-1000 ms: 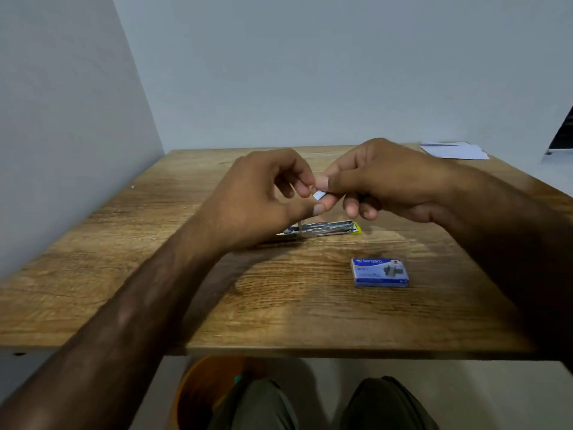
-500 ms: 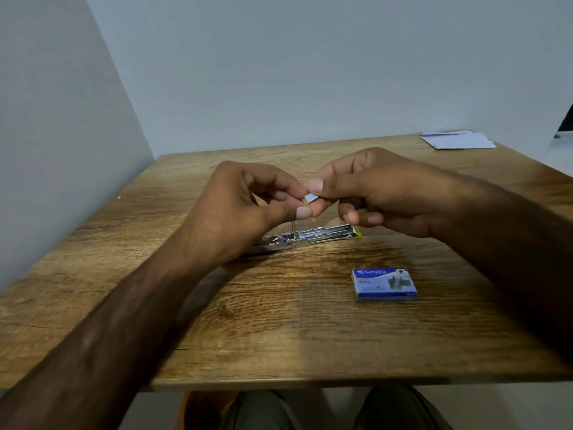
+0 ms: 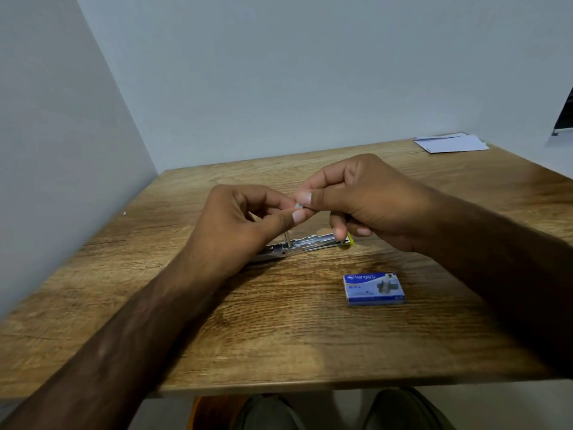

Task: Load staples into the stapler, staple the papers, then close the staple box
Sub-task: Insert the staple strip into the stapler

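Above the middle of the wooden table [image 3: 279, 330], my left hand [image 3: 238, 225] and my right hand [image 3: 369, 203] meet fingertip to fingertip, both pinching a small silvery strip of staples [image 3: 299, 206]. Under them the metal stapler [image 3: 310, 243] lies flat and opened out, a yellow tip at its right end, partly hidden by my hands. The blue staple box [image 3: 373, 289] lies flat on the table to the right front; whether its flap is open I cannot tell. White papers [image 3: 451, 143] rest at the far right corner.
Walls close the table in at the left and behind. A tiny pale speck [image 3: 124, 213] lies near the left edge. My knees [image 3: 335, 411] and an orange object [image 3: 214, 409] show below the front edge.
Both hands stay together on the staple strip, only shifting their fingertips slightly. The camera has tilted, so the table sits lower in view.
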Demonstrator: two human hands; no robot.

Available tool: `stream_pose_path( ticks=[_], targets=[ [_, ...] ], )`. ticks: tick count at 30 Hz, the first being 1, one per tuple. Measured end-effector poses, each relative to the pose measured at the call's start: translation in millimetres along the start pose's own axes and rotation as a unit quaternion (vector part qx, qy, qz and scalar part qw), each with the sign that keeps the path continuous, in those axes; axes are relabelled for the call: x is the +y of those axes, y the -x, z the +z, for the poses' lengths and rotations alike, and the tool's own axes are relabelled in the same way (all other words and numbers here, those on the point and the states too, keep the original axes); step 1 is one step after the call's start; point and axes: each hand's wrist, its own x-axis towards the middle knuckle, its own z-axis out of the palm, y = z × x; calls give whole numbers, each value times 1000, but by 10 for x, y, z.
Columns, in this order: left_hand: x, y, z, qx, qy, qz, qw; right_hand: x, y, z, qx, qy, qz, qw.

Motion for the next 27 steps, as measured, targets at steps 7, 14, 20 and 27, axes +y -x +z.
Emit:
stream_pose_path(
  ticks=[7, 14, 20, 27],
  targets=[
    [-64, -9, -9, -27, -14, 6, 1000, -99, 72, 11, -12, 103, -40, 994],
    [-26, 5, -8, -22, -3, -14, 1000, -107, 79, 1, 10, 185, -90, 979],
    [1, 27, -11, -15, 22, -34, 999, -97, 78, 25, 20, 232, -149, 961],
    [-10, 34, -25, -39, -31, -43, 998, -78, 57, -30, 11, 289, -118, 950]
  ],
)
